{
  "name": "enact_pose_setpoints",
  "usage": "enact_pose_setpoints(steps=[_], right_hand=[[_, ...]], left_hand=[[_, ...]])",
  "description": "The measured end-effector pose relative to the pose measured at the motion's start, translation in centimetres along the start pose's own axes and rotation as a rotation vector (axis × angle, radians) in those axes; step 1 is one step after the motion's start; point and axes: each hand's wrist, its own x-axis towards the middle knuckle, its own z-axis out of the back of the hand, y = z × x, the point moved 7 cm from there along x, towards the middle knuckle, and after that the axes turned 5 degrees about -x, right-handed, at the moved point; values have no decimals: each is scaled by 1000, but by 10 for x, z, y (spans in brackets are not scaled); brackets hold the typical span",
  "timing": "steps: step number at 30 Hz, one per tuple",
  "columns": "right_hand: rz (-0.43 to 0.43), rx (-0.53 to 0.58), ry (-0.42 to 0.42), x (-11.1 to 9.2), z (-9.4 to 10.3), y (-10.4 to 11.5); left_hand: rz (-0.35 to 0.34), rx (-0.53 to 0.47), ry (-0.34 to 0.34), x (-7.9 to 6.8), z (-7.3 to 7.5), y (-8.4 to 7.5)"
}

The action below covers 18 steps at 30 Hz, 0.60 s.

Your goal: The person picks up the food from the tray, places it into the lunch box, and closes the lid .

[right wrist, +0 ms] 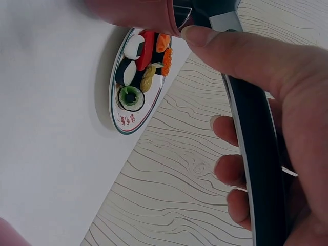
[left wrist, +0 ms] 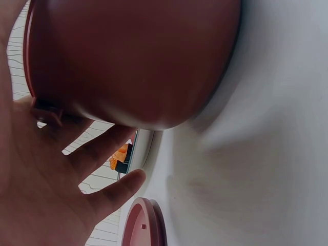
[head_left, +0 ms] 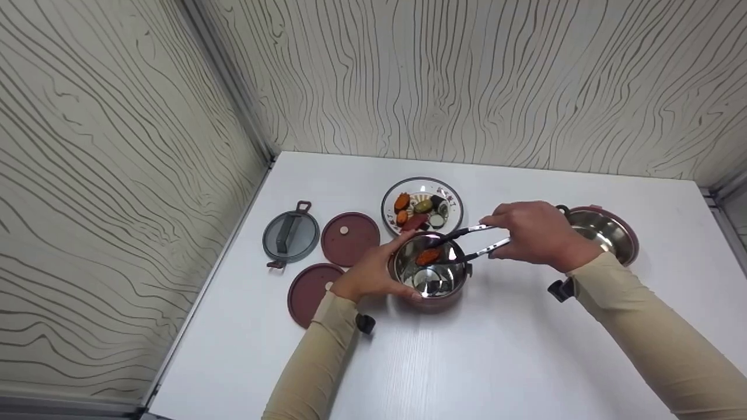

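A dark red pot (head_left: 429, 303) with a shiny steel inside stands on the white table. My left hand (head_left: 373, 271) holds it from the left, thumb on the near side and fingers along the far side; in the left wrist view the fingers spread against its wall. My right hand (head_left: 534, 233) grips black-and-silver tongs (head_left: 481, 252), whose dark tips are inside the pot. An orange-topped sushi piece (head_left: 428, 256) is by the tips; whether they pinch it I cannot tell. Behind the pot, a round plate (head_left: 394, 195) carries several toy-like sushi pieces (right wrist: 131, 97).
Left of the pot lie two dark red round lids (head_left: 350, 239) and a grey lid (head_left: 300, 242) with a bar handle. A second steel-lined red pot (head_left: 627, 233) stands at the right, partly behind the right wrist. Patterned wall panels (head_left: 467, 87) border the table.
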Motion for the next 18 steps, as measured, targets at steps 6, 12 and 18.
enact_pose_setpoints(steps=[6, 12, 18], right_hand=[[17, -14, -8, 2, 0, 4], [48, -36, -13, 4, -3, 8], [59, -33, -17, 5, -4, 12]], left_hand=[[-2, -11, -7, -1, 0, -1], [-12, -3, -8, 0, -1, 0], [-4, -15, -7, -1, -1, 0]])
